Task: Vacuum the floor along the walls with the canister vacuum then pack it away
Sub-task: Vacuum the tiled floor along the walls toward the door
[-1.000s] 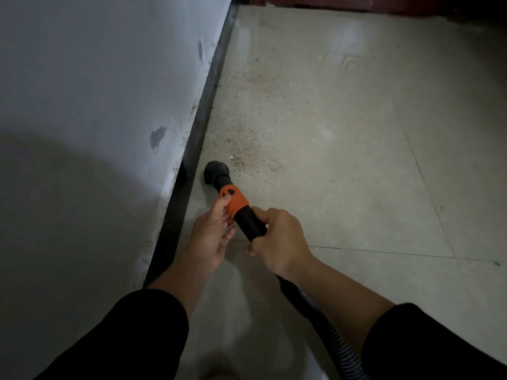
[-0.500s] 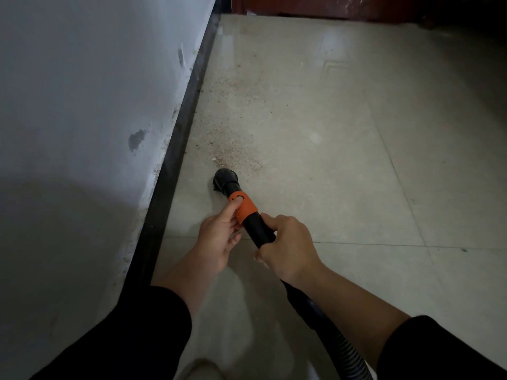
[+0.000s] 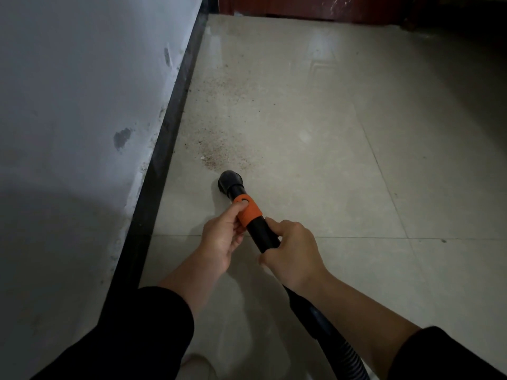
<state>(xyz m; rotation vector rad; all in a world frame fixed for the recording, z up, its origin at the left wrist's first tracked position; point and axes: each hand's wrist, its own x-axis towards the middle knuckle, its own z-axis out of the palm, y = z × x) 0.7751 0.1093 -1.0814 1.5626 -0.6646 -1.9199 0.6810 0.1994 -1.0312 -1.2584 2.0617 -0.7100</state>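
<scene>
Gripping the hose point(image 3: 346, 352), the right hand point(image 3: 290, 250) hides part of it.

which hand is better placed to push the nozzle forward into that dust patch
Likely right. The right hand wraps the black tube in line with the nozzle and dust patch; the left hand only pinches the orange collar.

Counted are two hands at lower centre of the frame, the left hand point(image 3: 219, 242) and the right hand point(image 3: 293, 253), two black sleeves, the left sleeve point(image 3: 131, 338) and the right sleeve point(image 3: 444, 357), one vacuum tube point(image 3: 262, 234), one orange collar point(image 3: 249, 211), one ribbed hose point(image 3: 337, 341), one grit patch point(image 3: 219, 154) and one dark skirting strip point(image 3: 164, 149).
</scene>
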